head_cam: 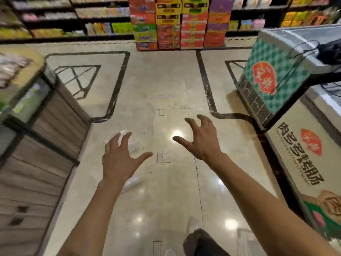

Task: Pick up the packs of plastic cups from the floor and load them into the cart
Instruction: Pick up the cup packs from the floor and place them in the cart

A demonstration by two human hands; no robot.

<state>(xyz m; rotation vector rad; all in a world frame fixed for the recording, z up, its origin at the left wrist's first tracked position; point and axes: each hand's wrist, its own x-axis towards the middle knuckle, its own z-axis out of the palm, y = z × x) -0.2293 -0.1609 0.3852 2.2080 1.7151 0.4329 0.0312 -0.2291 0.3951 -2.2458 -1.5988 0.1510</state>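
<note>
Our left hand (120, 159) and right hand (201, 141) spread, empty, apart | clear pack of plastic cups (132, 143) on floor (166, 191) beneath left fingers | likely light, crushable, slippery film; grasp mid-length | cart unseen

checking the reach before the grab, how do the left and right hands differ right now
The left hand is spread flat with straight fingers, over a clear pack of plastic cups on the floor; the right hand has clawed, curled fingers over bare floor. The right hand reaches farther forward. Both are open and hold nothing.
</note>
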